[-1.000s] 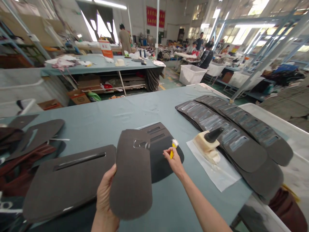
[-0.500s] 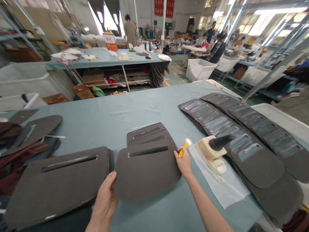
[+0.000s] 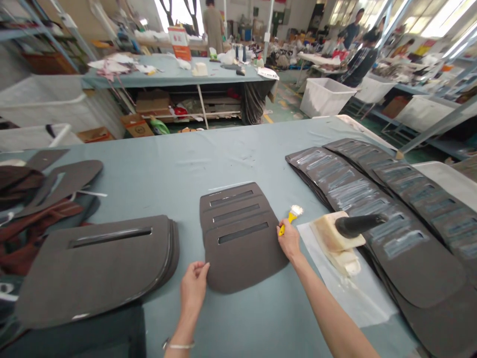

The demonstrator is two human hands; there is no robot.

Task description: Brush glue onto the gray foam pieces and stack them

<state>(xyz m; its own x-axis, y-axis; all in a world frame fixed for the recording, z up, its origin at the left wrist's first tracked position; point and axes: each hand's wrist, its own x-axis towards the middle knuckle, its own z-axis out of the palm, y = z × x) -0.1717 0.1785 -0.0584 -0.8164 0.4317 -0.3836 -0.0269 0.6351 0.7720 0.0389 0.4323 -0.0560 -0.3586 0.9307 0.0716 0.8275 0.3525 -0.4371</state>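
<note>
Three dark grey slotted panels lie overlapped on the table, their slots stepped one behind another. My left hand (image 3: 195, 286) pinches the left edge of the nearest panel (image 3: 246, 266), with a bracelet at the wrist. At its right edge, my right hand (image 3: 289, 242) is closed round a yellow-handled brush (image 3: 292, 217), whose pale bristles point up and away. Its fingers also touch the panel's edge. Right of that hand, a cream container (image 3: 328, 231) with a black cone-shaped piece (image 3: 357, 225) on top rests on a white sheet (image 3: 367, 303).
A stack of similar panels (image 3: 112, 273) lies on the left, by dark and brown fabric pieces (image 3: 44, 231). On the right, fanned rows of panels (image 3: 417, 278) carry whitish smears round their slots. Beyond the blue-green table (image 3: 179, 164) stand another table (image 3: 149, 74), white bins (image 3: 324, 97) and several people.
Both hands have brought the front panel down against the two behind it, so three slots show. My left hand has shifted right. The view has turned slightly left.
</note>
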